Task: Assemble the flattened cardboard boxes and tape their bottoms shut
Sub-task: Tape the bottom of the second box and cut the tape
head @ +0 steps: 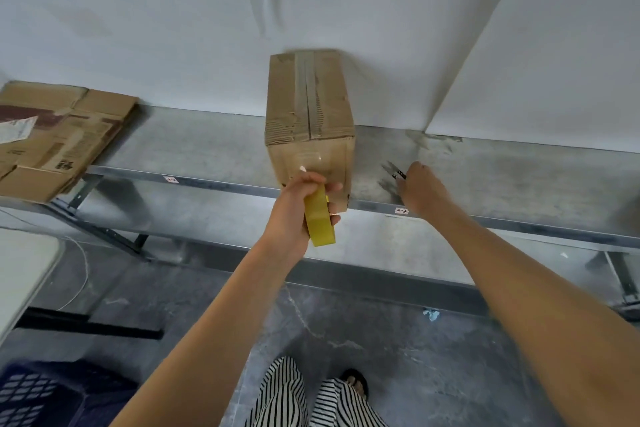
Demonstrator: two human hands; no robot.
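Left hand on a tape roll at the box, right hand at the snips.

The left hand (298,204) grips a yellowish, glossy roll of packing tape (320,222), fingers curled round its ring, held against the near face of the cardboard box (308,107). The right hand (420,189) reaches to the right of the box, its fingertips at the handle of small pointed metal snips (393,172) lying on the shelf; whether it grasps them cannot be told. The box is squared up and stands in the middle of the dull grey metal shelf (502,177), its corrugated top creased and sealed with a strip of tape along the seam. At far left a stack of flattened cardboard boxes (52,135), printed and scuffed, overhangs the shelf edge. Nearer are striped trousers (284,395) and a dark blue lattice crate (34,392).
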